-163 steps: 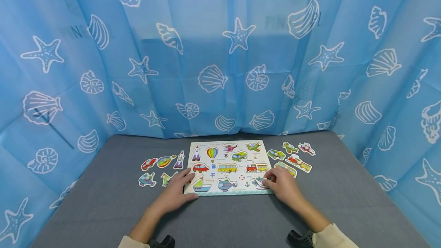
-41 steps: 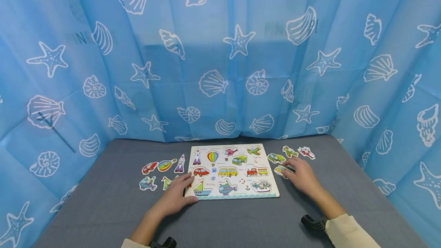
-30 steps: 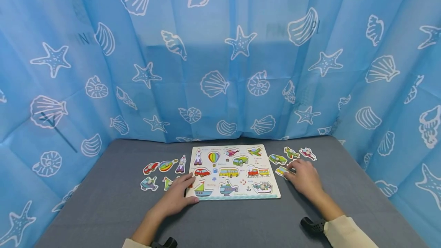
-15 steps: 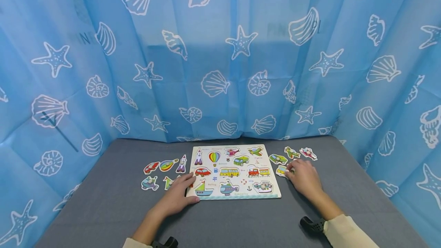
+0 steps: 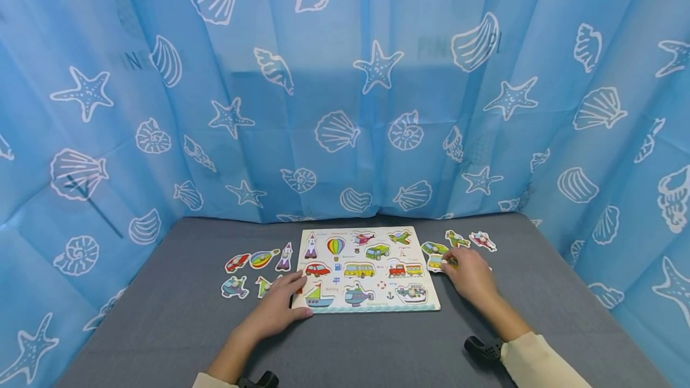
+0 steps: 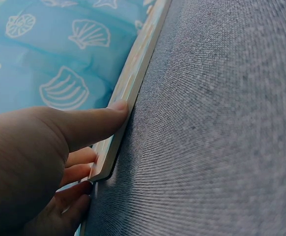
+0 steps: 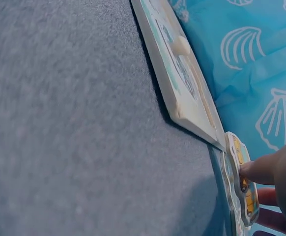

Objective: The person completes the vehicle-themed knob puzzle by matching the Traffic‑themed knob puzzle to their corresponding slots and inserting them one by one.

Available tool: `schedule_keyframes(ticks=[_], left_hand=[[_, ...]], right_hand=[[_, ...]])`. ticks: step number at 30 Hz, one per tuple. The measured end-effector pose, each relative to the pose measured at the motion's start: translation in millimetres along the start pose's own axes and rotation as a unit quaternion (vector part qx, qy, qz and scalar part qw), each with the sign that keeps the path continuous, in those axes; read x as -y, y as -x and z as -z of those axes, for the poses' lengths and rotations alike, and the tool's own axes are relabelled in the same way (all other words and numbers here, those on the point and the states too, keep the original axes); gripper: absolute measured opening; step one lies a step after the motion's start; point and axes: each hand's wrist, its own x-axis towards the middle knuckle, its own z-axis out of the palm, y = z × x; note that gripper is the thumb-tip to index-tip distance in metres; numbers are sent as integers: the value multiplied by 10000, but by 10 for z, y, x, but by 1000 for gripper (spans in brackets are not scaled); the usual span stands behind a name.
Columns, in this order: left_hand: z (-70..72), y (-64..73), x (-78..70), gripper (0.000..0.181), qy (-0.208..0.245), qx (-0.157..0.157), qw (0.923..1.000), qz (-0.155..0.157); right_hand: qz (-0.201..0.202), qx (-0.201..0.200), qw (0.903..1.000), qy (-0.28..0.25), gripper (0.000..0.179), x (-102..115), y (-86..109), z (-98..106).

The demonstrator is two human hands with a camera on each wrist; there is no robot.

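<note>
My right hand (image 5: 469,271) pinches the yellow bus puzzle piece (image 5: 435,263) between thumb and fingers, just off the puzzle board's right edge. In the right wrist view, the thumb presses on the bus's face and the piece is tilted above other pieces. The white puzzle board (image 5: 377,309) lies flat with printed vehicles. A ship piece (image 5: 412,293) with a knob sits in its lower right recess. My left hand (image 5: 277,301) rests on the board's lower left corner, its thumb along the front edge (image 6: 114,147) and its fingers at the left side.
Right of the board lie a green truck piece (image 5: 433,248), a plane piece (image 5: 457,238) and a helicopter piece (image 5: 482,241); my right hand mostly hides another. On the left are car (image 5: 237,263), balloon (image 5: 264,258), rocket (image 5: 284,257), submarine (image 5: 234,287) and sailboat (image 5: 263,285) pieces.
My right hand left the ship piece in its recess and moved right to the bus piece. Over the last half second it has shifted the bus slightly left and up. My left hand stays put.
</note>
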Motion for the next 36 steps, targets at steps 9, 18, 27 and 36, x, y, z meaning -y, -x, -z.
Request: schedule_keyframes(ticks=[9,18,27,36], left_hand=[[-23,2,21,71,-17,-45,10000,-38],[-8,2,0,71,-14,-27,10000,6],[2,11,-13,70,-20,-45,10000,-4],[4,11,-6,70,13,-34,10000,-52]], right_hand=[[206,-151,9996,-134,11,74,-46,-33],[325,-219,9990,-212,10,149,-101,-90],[431,-144,9986,-286,9,249,-154,-154],[322,29,9990,-294,8,349,-178,-227]])
